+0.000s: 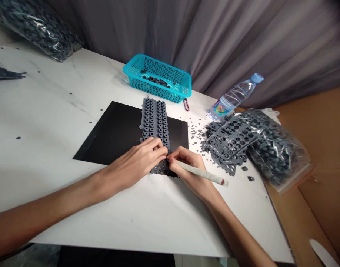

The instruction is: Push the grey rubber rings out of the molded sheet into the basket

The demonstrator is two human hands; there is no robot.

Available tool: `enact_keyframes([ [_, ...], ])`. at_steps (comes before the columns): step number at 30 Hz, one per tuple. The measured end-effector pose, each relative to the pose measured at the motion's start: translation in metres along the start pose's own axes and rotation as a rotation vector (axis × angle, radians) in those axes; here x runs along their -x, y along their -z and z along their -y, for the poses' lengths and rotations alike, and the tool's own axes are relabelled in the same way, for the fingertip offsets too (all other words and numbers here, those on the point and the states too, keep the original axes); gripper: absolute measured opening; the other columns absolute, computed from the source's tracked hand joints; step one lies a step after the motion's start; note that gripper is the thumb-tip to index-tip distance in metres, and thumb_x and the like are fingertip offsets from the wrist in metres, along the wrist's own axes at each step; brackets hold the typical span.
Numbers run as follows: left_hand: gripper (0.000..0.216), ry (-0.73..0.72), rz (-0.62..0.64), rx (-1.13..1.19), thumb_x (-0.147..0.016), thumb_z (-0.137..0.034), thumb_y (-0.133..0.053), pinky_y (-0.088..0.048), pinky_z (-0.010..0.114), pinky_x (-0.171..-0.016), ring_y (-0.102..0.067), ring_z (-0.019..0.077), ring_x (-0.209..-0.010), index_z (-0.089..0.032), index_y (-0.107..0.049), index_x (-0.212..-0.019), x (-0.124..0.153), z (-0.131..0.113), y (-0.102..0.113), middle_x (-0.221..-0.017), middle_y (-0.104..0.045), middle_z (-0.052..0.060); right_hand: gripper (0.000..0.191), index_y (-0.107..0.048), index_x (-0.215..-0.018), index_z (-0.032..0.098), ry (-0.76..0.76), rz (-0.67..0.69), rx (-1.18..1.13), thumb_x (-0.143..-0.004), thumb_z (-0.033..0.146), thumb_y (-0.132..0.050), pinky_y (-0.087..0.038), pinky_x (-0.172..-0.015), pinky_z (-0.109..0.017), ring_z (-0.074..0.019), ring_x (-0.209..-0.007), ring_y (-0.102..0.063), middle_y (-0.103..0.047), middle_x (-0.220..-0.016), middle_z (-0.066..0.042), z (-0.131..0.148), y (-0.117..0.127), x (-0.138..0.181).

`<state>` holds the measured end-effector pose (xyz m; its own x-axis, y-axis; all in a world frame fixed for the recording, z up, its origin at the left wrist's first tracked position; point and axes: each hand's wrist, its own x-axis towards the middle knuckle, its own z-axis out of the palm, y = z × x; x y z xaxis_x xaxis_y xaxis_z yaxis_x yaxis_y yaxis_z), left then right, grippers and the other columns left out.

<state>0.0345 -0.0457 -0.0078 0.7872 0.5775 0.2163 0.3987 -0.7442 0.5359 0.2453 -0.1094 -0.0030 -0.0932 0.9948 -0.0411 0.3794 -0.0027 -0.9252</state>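
Note:
A grey rubber sheet of moulded rings [155, 120] lies lengthwise on a black mat [117, 135] in the middle of the white table. My left hand [139, 161] rests on the sheet's near end, fingers bent and pressing it down. My right hand [188, 167] is closed around a pale stick-like tool [203, 173], its tip at the sheet's near right corner beside my left fingertips. The sheet's near edge is hidden under both hands.
A teal basket [159, 77] with dark small parts stands behind the mat. To the right lie punched-out grey sheets [228, 141], a plastic bag of rings [275, 152], a water bottle [233, 95] and scattered scraps. Another bag [39, 29] sits far left. Cardboard [320, 148] borders the table's right edge.

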Motion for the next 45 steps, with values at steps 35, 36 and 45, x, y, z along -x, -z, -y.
enact_keyframes([
  [35, 0.016, 0.035, 0.087, 0.283, -0.111, -0.032, -0.049, -0.043, 0.033, -0.107, -0.058, 0.0212, -0.121, -0.026, -0.064, -0.115, 0.007, 0.017, 0.014, -0.124, -0.062, 0.004, 0.015, -0.059, -0.111, 0.024, 0.349, 0.023, 0.485, -0.113, 0.021, -0.045, -0.053, -0.092, -0.040, -0.0244, -0.102, -0.061, -0.060, -0.110, -0.009, 0.003, 0.007, 0.004],
  [36, 0.016, 0.037, 0.090, 0.289, -0.111, -0.033, -0.049, -0.044, 0.033, -0.105, -0.058, 0.0210, -0.119, -0.025, -0.063, -0.113, 0.007, 0.018, 0.015, -0.122, -0.062, 0.004, 0.014, -0.060, -0.111, 0.024, 0.350, 0.037, 0.494, -0.112, 0.021, -0.046, -0.053, -0.091, -0.040, -0.0247, -0.101, -0.061, -0.060, -0.110, -0.009, 0.005, 0.008, 0.004],
  [45, 0.020, 0.093, 0.120, 0.341, -0.112, -0.034, -0.045, -0.047, 0.033, -0.099, -0.059, 0.0205, -0.111, -0.025, -0.061, -0.121, 0.005, 0.017, 0.018, -0.118, -0.063, 0.004, 0.013, -0.059, -0.113, 0.024, 0.349, -0.018, 0.550, -0.106, 0.032, -0.065, -0.055, -0.084, -0.039, -0.0262, -0.102, -0.065, -0.066, -0.107, -0.008, 0.000, -0.004, 0.003],
])
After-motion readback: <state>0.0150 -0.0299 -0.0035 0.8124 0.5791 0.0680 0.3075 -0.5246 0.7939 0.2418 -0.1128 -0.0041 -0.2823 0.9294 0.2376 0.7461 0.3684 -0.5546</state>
